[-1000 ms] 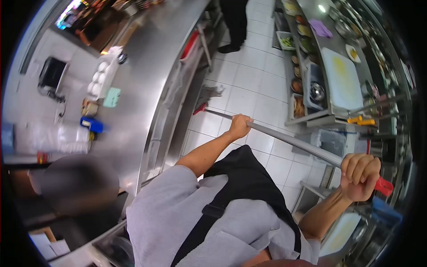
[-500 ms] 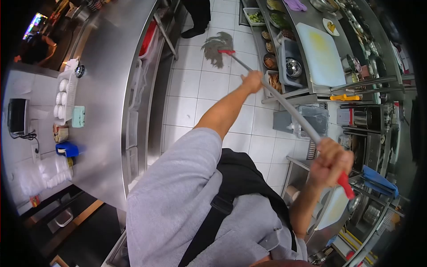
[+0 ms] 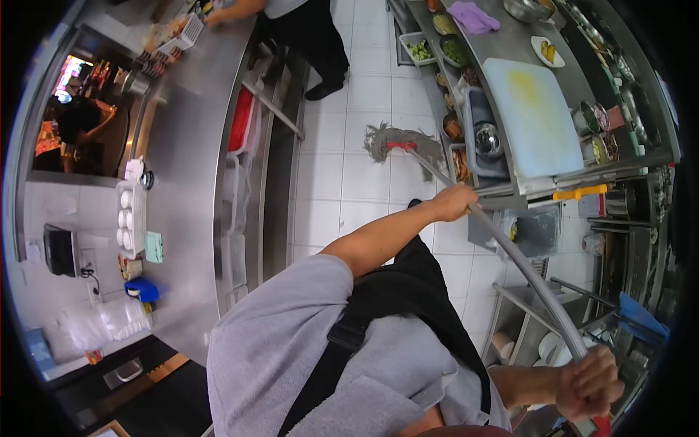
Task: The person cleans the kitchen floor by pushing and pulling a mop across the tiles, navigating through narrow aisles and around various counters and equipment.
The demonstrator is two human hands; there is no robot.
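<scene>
A grey mop head (image 3: 408, 142) with a red clamp lies spread on the white tiled floor, close to the right-hand counter. Its long grey handle (image 3: 520, 262) slants down to the lower right. Partway along the handle, my left hand (image 3: 457, 202) is closed round it, beside the corner of the counter. My right hand (image 3: 590, 382) grips the handle near its top end, where a bit of red shows below the fist.
Steel counters (image 3: 175, 175) run along the left. On the right counter are a white cutting board (image 3: 531, 116) and food containers. A grey bin (image 3: 539, 231) stands below it. Another person (image 3: 309, 44) is at the left counter's far end.
The mop head has moved toward me and to the right. Both my hands have shifted down and to the right with the handle. More of the other person shows.
</scene>
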